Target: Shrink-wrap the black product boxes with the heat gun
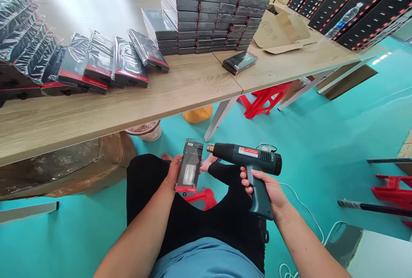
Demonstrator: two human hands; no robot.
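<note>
My left hand [175,167] is closed around the side of a flat black box with a red end [189,166], held up over my lap. Clear film seems to cover the box, and part of it sticks up past the top edge. In my right hand [268,188] is a dark green heat gun [254,158], gripped by its handle. Its metal nozzle points left at the box, close to the upper right edge but apart from it. Fingers of my left hand behind the box are mostly hidden.
The wooden table [193,85] carries film-wrapped boxes [130,61], a tall stack of black boxes [219,12], a single box [240,61] and an opened carton [280,31]. A white cord [304,205] runs over the floor. Red stools [265,98] stand below.
</note>
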